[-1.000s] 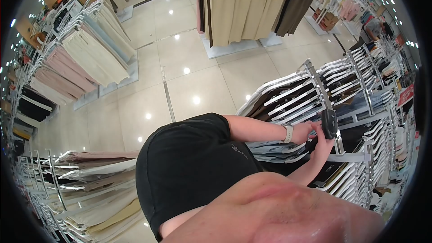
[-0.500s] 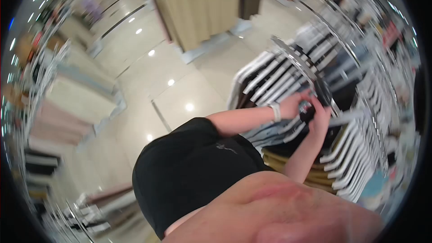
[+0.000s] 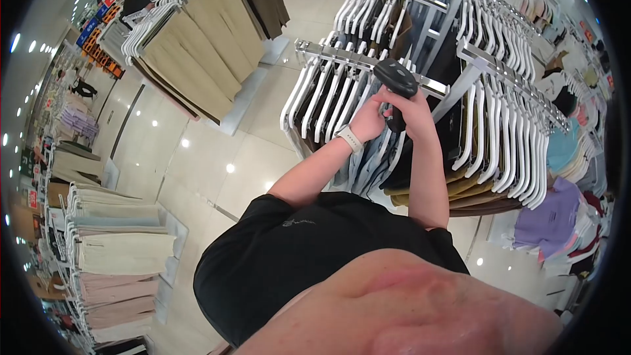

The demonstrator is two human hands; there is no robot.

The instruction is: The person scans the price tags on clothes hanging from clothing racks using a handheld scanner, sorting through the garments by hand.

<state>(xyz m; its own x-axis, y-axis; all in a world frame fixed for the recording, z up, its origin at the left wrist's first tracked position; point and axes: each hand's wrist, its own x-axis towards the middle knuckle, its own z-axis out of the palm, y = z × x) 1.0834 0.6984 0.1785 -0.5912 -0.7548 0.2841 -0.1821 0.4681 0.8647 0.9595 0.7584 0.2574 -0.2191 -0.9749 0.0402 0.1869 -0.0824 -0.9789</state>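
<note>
A black handheld barcode scanner (image 3: 396,77) is gripped by my right hand (image 3: 415,113), its head tilted up and forward and its handle hanging below my fingers. My left hand (image 3: 369,121), with a pale watch on the wrist, is closed right beside the scanner's handle. Whatever sits between its fingers is hidden. Both hands are over a rack of clothes on white hangers (image 3: 319,95). Blue jeans (image 3: 373,158) hang just beneath my left hand.
A metal rail (image 3: 351,58) runs behind the scanner. Olive-brown trousers (image 3: 434,198) hang to the right on more white hangers. Beige trousers (image 3: 204,46) hang on a stand at upper left. Pale trousers (image 3: 125,253) line the left side. A purple T-shirt (image 3: 549,217) hangs at right.
My view has turned, so the racks look shifted and sharper. Both hands appear further left and higher, still close together, and the scanner now shows clearly above them.
</note>
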